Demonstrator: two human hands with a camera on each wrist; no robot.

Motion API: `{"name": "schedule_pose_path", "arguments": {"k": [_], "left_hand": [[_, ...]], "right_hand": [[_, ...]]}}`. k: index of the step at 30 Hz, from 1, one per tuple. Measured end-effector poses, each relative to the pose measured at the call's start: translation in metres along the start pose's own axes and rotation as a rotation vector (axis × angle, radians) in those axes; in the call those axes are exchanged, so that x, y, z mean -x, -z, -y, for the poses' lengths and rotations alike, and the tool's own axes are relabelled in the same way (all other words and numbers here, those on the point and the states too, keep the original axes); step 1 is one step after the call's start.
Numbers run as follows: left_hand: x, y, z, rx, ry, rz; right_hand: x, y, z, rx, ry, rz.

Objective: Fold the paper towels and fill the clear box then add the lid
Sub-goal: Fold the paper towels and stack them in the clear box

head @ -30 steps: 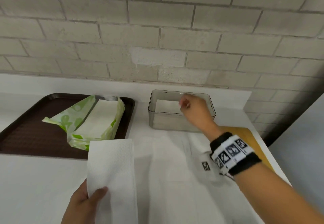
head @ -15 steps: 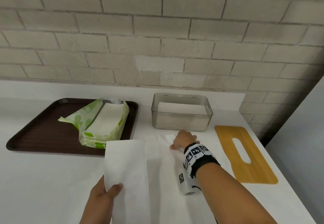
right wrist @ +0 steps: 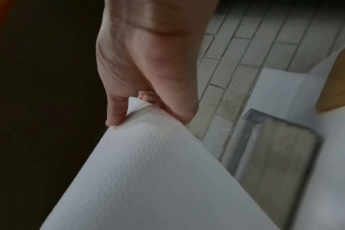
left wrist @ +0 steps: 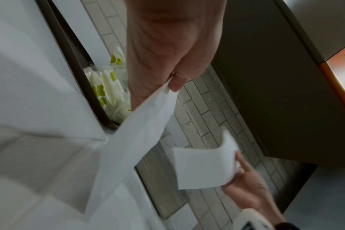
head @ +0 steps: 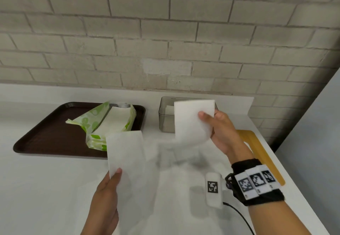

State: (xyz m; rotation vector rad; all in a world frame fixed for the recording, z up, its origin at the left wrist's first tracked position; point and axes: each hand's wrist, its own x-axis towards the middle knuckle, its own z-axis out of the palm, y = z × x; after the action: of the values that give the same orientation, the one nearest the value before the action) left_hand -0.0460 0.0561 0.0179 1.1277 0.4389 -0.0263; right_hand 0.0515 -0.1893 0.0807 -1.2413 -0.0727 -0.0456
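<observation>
1. The right hand (head: pixel 219 130) pinched one end of a paper towel (head: pixel 193 120) between thumb and curled fingers, holding it lifted in front of the clear box (head: pixel 165 117); the right wrist view showed the same pinch at the sheet's corner
2. The left hand (head: pixel 106 194) pinched the near end of what looked like the same long towel, thumb on top, its raised part (head: pixel 125 154) held up at centre left
3. Between the hands the sheet sagged in a blur toward the white counter (head: pixel 46 188), so I cannot tell whether it touched
4. The clear box stood at the far centre by the brick wall, with some white towel (head: pixel 169 109) already lying inside
5. The wooden lid (head: pixel 257 148) lay flat on the counter to the right, off the box
6. On the left, a dark tray (head: pixel 46 137) carried the opened green pack (head: pixel 95 122) with more towels in it
7. Judged from this, filling had begun; this sheet awaited folding, more remained, and the lid came last
</observation>
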Motion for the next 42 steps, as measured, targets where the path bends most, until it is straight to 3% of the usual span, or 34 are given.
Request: {"name": "schedule_pose_path", "arguments": {"k": [3, 5, 8, 11, 13, 15, 18, 21, 23, 26, 28, 36, 39, 42], "left_hand": [[-0.002, -0.009, 0.0, 0.089, 0.033, 0.064], [-0.002, -0.019, 0.0, 0.107, 0.057, 0.096], [0.003, -0.036, 0.001, 0.123, 0.105, 0.156], [0.008, -0.049, 0.008, 0.089, 0.134, 0.227], [0.009, -0.052, 0.014, 0.031, 0.126, 0.266], [0.01, -0.052, 0.019, -0.032, 0.126, 0.318], [0.011, -0.048, 0.025, -0.223, 0.053, 0.309], [0.008, -0.032, 0.025, -0.264, 0.007, 0.214], [0.006, -0.015, 0.019, -0.253, 0.004, 0.168], [0.006, 0.012, 0.01, -0.228, -0.015, 0.114], [0.006, 0.025, 0.004, -0.214, -0.03, 0.09], [0.012, 0.045, -0.005, -0.192, -0.058, 0.048], [0.011, 0.045, -0.002, -0.159, -0.061, 0.022], [0.009, 0.04, -0.001, -0.102, -0.052, -0.001]], "right_hand": [[0.025, -0.011, 0.028, -0.18, 0.083, 0.032], [0.037, -0.021, 0.033, -0.13, 0.107, 0.03], [0.048, -0.038, 0.015, 0.306, 0.133, -0.081], [0.055, -0.043, -0.021, 0.872, 0.282, -0.145], [0.061, -0.043, -0.039, 1.255, 0.248, -0.154], [0.068, -0.043, -0.05, 1.408, 0.214, -0.14], [0.072, -0.045, -0.053, 1.1, 0.194, -0.032], [0.062, -0.026, -0.054, 0.837, 0.073, -0.049], [0.053, -0.002, -0.06, 1.003, -0.053, 0.0], [0.048, 0.027, -0.078, 1.426, -0.349, 0.317], [0.048, 0.033, -0.088, 1.536, -0.444, 0.451], [0.041, 0.031, -0.098, 1.605, -0.43, 0.418], [0.046, 0.033, -0.086, 1.334, -0.291, 0.282], [0.056, 0.03, -0.057, 0.663, -0.146, 0.116]]}}
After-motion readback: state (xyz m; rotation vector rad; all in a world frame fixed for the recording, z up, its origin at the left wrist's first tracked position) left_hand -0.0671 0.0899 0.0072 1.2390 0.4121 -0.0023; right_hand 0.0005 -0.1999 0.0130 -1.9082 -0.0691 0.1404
